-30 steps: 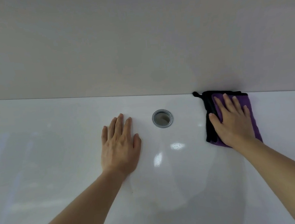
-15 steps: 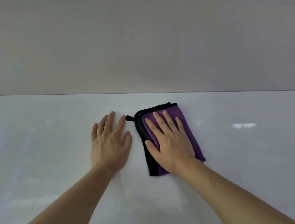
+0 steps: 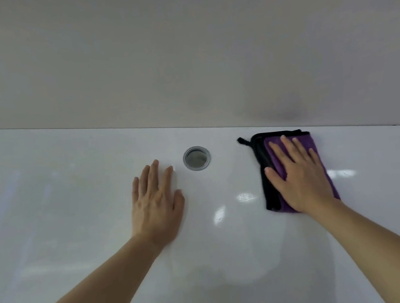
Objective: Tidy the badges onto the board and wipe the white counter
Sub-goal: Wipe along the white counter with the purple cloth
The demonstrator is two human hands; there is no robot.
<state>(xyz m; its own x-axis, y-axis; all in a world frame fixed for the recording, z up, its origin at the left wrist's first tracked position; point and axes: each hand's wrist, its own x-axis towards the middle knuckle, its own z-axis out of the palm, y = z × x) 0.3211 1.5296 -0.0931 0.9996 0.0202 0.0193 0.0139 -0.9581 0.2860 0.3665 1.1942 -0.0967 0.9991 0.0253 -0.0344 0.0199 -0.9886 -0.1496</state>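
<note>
A folded purple cloth with black trim lies flat on the white counter, close to the back wall. My right hand presses down on the cloth with its fingers spread. To the left, my left hand rests palm-down on the bare counter, holding nothing. No badges or board are in view.
A round metal-rimmed hole sits in the counter between my two hands, near the back. A plain grey wall rises directly behind the counter. Bright light reflections show on the glossy surface.
Half a second ago the cloth and my right hand were right beside my left hand; they have slid to the right, uncovering the metal-rimmed hole. My left hand stays planted.
</note>
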